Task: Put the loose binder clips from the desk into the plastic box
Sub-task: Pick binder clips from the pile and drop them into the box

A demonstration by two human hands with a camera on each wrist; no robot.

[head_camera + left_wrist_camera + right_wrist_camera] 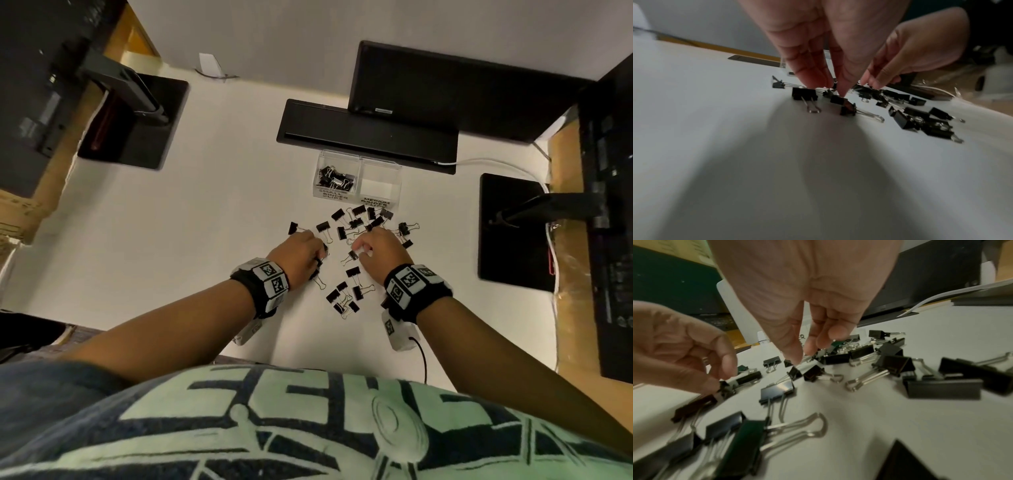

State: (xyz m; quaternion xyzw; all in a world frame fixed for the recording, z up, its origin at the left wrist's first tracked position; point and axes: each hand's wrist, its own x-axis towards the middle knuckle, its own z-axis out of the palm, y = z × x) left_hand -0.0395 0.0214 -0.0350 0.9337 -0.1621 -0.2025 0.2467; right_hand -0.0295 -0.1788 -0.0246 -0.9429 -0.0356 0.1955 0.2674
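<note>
Desk: broad white desk top (pixel 212 212); all the work sits mid-desk, within reach of both arms.
Box: clear plastic box with 2 compartments (pixel 358 161), just beyond the scatter, open side up, printed labels facing the person. Left compartment, marked SMALL BINDER CLIPS, holds a heap of black clips (pixel 335 178); right one, marked MEDIUM, looks bare. Judgement: task well short of done.
Loose clips: black binder clips with silver wire handles (pixel 356 219), strewn between box and wrists, 2 sizes mixed; a second knot (pixel 344 298) lies nearer the body. Likely spread flat so each can be picked singly.
Left hand: left hand (pixel 297 254) arched over the left edge of the scatter, fingertips (pixel 813 81) down on a small clip (pixel 804 93), thumb tip on another beside it. Whether the pinch has closed on 1: cannot tell.
Right hand: right hand (pixel 382 248) above the centre, thumb and forefinger (pixel 795 353) drawn near together at a wire handle; contact blurred, cannot tell. Clips lie directly under both grips.
</note>
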